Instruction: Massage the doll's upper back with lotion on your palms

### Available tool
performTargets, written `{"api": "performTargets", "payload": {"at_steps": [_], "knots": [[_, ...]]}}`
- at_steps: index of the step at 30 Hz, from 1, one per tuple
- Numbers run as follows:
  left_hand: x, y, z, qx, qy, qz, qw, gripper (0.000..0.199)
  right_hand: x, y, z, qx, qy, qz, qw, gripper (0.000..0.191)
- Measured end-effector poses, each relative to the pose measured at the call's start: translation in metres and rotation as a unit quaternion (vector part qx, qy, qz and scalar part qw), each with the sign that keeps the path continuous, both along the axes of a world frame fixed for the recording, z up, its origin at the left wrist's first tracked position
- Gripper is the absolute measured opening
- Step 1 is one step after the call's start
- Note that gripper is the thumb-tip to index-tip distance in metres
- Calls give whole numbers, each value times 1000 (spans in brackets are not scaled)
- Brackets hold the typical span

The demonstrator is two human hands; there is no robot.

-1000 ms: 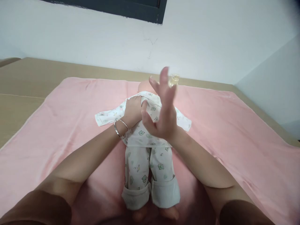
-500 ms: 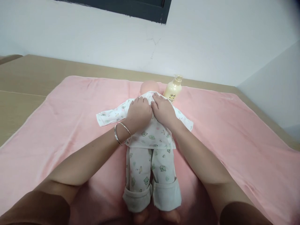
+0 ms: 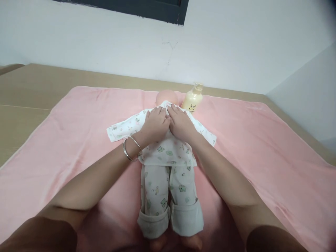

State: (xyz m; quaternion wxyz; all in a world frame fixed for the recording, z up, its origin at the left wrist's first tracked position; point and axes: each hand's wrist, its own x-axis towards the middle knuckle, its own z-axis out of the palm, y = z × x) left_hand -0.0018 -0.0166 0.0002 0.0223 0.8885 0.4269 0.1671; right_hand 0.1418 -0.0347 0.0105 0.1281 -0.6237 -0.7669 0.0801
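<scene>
A baby doll (image 3: 167, 96) lies lengthwise before me, feet nearest me. It wears a white printed shirt (image 3: 168, 152) and matching trousers (image 3: 156, 187) with turned-up cuffs. Against the shirt's upper part rests my left hand (image 3: 156, 120), palm down, fingers reaching toward the collar. My right hand (image 3: 181, 120) lies flat beside it, the thumbs close together. Between the fingertips the cloth rises in a small fold at the neck. Both sleeves stretch outward, and the doll's face is not visible.
A pale yellow pump bottle (image 3: 193, 98) stands right of the doll's head. Under everything spreads a pink blanket (image 3: 249, 147) on a wooden table (image 3: 52, 78). A white wall (image 3: 118, 45) with a dark frame (image 3: 157, 10) rises behind.
My left hand has flattened and its fingers have spread, the wrist shifting slightly left. Both hands have slid a little, and the shirt now bunches up at the collar.
</scene>
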Motion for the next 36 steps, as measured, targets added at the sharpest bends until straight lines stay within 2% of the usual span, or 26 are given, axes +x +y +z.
{"api": "performTargets", "payload": {"at_steps": [4,7,13,21,29,33,36], "knots": [[3,-20,9,-38,18,19,999,45,7,9,-3,4,62,-23,998,58],[4,-21,12,-56,9,32,998,51,6,10,-5,7,66,-44,997,58],[3,-5,2,-54,-42,43,997,48,-2,7,-8,17,28,-79,996,57],[1,10,-10,-51,-91,55,993,50,-8,0,-8,39,25,-75,996,58],[-11,33,-6,-110,-153,61,980,35,-26,-29,-8,86,-12,-41,995,56],[-13,28,1,-143,-117,114,976,38,-21,-22,-8,90,-9,-12,996,56],[-6,10,2,-83,-57,145,984,39,-9,-7,-5,55,30,-15,998,60]]}}
